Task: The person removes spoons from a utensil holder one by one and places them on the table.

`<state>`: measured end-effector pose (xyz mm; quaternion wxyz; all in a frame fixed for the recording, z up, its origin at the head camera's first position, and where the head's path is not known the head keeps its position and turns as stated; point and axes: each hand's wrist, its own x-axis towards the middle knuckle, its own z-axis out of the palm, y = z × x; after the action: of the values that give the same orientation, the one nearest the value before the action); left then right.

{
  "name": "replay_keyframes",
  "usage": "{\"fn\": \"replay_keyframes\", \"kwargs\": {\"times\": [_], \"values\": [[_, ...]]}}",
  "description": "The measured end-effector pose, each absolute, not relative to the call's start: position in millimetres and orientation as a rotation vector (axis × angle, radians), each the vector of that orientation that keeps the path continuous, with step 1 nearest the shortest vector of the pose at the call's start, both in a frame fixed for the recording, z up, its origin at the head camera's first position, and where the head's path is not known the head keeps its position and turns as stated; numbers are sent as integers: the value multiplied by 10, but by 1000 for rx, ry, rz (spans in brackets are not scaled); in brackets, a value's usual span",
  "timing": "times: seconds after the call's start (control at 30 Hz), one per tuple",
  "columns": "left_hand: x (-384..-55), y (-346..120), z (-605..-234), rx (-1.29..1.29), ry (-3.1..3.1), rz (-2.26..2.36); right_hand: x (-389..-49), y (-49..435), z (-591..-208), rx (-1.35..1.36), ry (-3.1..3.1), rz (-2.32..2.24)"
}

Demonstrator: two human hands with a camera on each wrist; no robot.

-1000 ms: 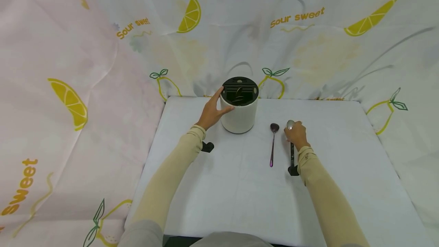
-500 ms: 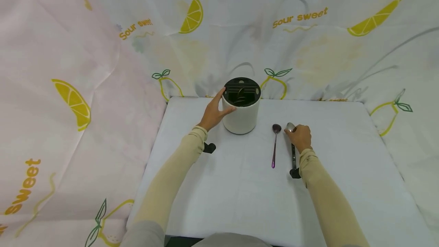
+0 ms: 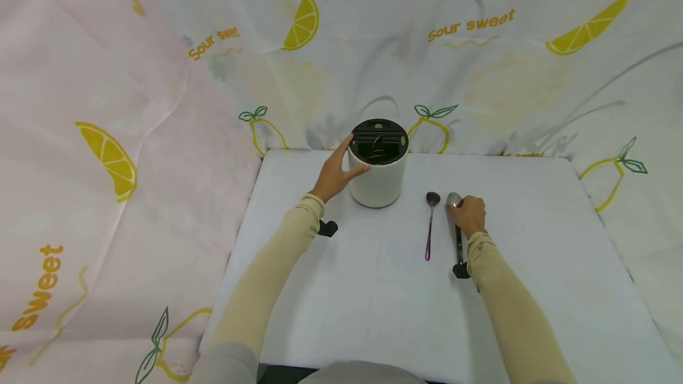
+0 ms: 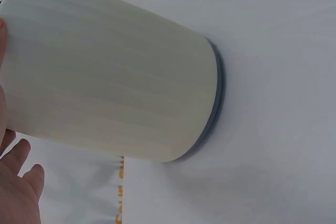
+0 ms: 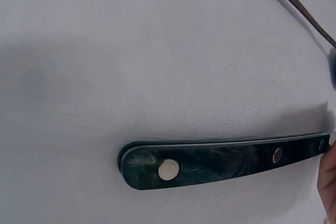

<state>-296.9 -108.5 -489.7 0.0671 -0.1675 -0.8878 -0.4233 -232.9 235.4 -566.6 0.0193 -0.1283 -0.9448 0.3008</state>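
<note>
A white utensil holder point(image 3: 377, 184) with a black slotted top point(image 3: 379, 142) stands at the back of the table. My left hand point(image 3: 333, 176) rests against its left side, thumb across the front and index finger by the rim. In the left wrist view the other fingers point(image 4: 16, 161) are extended, partly apart from the wall. My right hand point(image 3: 469, 215) pinches a spoon near its silver bowl point(image 3: 454, 199). That spoon's dark riveted handle point(image 5: 226, 162) lies low over the cloth, pointing toward me. Left of it lies a thin dark spoon with a purplish handle point(image 3: 430, 227).
A white cloth covers the table point(image 3: 373, 289). Lemon-printed sheets point(image 3: 341, 76) hang behind and at both sides, close to the table's edges. Black wrist-camera mounts point(image 3: 461, 270) show at both wrists.
The right hand has shifted slightly along the spoon's neck, and its wrist has turned a little. The left hand and utensil holder keep their places; the view drifts slightly.
</note>
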Motion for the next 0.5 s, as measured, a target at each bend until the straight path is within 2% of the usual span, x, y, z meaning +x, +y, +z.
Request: {"fn": "replay_keyframes", "kwargs": {"times": [0.5], "values": [[-2957,-1077,-4877,-495,-2691,-1260,-2319,2382,-5736,-423,-2948,956]]}}
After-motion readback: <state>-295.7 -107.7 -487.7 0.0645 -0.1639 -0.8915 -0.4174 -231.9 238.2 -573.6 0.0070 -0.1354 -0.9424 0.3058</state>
